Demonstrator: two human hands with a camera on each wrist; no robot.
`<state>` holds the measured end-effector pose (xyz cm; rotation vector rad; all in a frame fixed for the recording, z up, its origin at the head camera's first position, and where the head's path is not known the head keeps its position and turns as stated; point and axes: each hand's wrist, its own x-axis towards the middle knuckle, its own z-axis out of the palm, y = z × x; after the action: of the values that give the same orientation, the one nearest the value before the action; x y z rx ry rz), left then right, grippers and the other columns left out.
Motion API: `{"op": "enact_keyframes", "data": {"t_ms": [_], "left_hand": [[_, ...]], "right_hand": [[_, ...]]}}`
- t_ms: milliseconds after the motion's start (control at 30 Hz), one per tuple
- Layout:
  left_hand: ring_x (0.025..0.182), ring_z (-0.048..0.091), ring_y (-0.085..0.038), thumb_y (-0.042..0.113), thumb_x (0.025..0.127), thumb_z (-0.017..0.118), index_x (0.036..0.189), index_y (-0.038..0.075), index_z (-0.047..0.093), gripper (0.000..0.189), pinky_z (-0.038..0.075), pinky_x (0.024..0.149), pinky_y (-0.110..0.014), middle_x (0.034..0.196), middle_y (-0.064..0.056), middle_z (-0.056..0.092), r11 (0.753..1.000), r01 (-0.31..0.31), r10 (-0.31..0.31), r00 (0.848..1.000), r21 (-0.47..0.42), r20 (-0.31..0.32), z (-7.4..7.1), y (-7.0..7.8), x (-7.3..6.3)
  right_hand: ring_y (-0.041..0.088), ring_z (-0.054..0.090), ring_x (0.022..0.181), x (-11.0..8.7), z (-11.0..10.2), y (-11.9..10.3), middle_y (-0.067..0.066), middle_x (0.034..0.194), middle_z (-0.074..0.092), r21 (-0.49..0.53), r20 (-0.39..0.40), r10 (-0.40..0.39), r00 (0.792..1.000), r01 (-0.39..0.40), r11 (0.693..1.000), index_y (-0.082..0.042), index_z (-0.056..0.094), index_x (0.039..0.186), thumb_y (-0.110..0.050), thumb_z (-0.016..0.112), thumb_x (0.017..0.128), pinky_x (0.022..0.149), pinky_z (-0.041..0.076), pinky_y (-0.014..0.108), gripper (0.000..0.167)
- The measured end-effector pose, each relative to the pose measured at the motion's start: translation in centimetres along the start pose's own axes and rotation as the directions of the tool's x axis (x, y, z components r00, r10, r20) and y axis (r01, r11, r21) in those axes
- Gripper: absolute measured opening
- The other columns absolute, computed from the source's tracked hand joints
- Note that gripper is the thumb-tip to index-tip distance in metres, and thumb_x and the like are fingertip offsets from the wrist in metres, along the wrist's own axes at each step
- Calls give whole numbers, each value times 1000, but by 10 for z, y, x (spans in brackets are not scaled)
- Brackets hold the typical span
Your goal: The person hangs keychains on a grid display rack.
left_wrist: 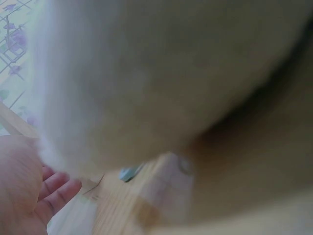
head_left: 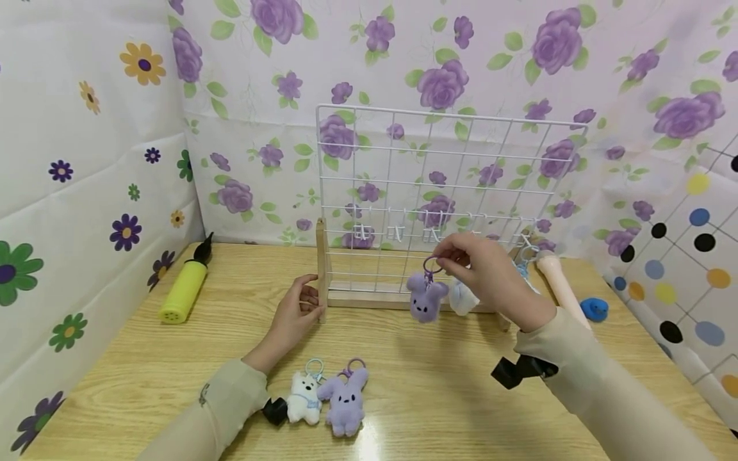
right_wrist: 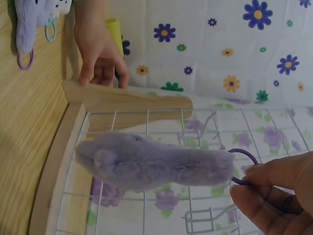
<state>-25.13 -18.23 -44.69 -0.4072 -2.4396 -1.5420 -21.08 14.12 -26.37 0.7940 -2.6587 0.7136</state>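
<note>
The purple toy point(head_left: 425, 304) hangs in the air before the white wire rack point(head_left: 450, 114). The right hand point(head_left: 490, 272) pinches its purple ring point(right_wrist: 247, 152). The left hand point(head_left: 296, 312), loosely bent, touches the rack's wooden post point(head_left: 321, 266). 2 more soft toys point(head_left: 346, 404) lie on the table point(head_left: 415, 403).

The head view is bright, with glare on the tabletop point(head_left: 426, 390); the left wrist view is mostly blurred.

"What does the person wear?"
"A cream left sleeve point(head_left: 230, 400) at the lower left, with a tiny dark mark point(head_left: 204, 394), and a cream right sleeve point(head_left: 599, 378) at the lower right."
"Anything black?"
"A black lump point(head_left: 275, 412) by the left one, black bits point(head_left: 507, 372) by the right."
</note>
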Motion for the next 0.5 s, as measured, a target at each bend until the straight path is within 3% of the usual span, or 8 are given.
{"op": "enact_keyframes", "data": {"t_ms": [233,500], "left_hand": [[92,60,-27,-6,83,68,138,6,40,63,54,76,-22,106,-18,57,1000,2,-2,1000,9,-1,-1,0,1],[93,60,-27,-6,84,67,139,6,39,63,54,77,-23,106,-18,57,1000,6,-6,1000,3,1,-1,0,-1]], "right_hand": [[18,65,77,12,-6,6,8,91,69,-10,-54,41,998,-41,999,-6,68,99,-6,62,93,70,56,33,9],[23,67,81,23,-7,14,12,94,70,-35,-39,104,994,-106,994,-3,67,101,-6,60,94,75,57,39,11]]}}
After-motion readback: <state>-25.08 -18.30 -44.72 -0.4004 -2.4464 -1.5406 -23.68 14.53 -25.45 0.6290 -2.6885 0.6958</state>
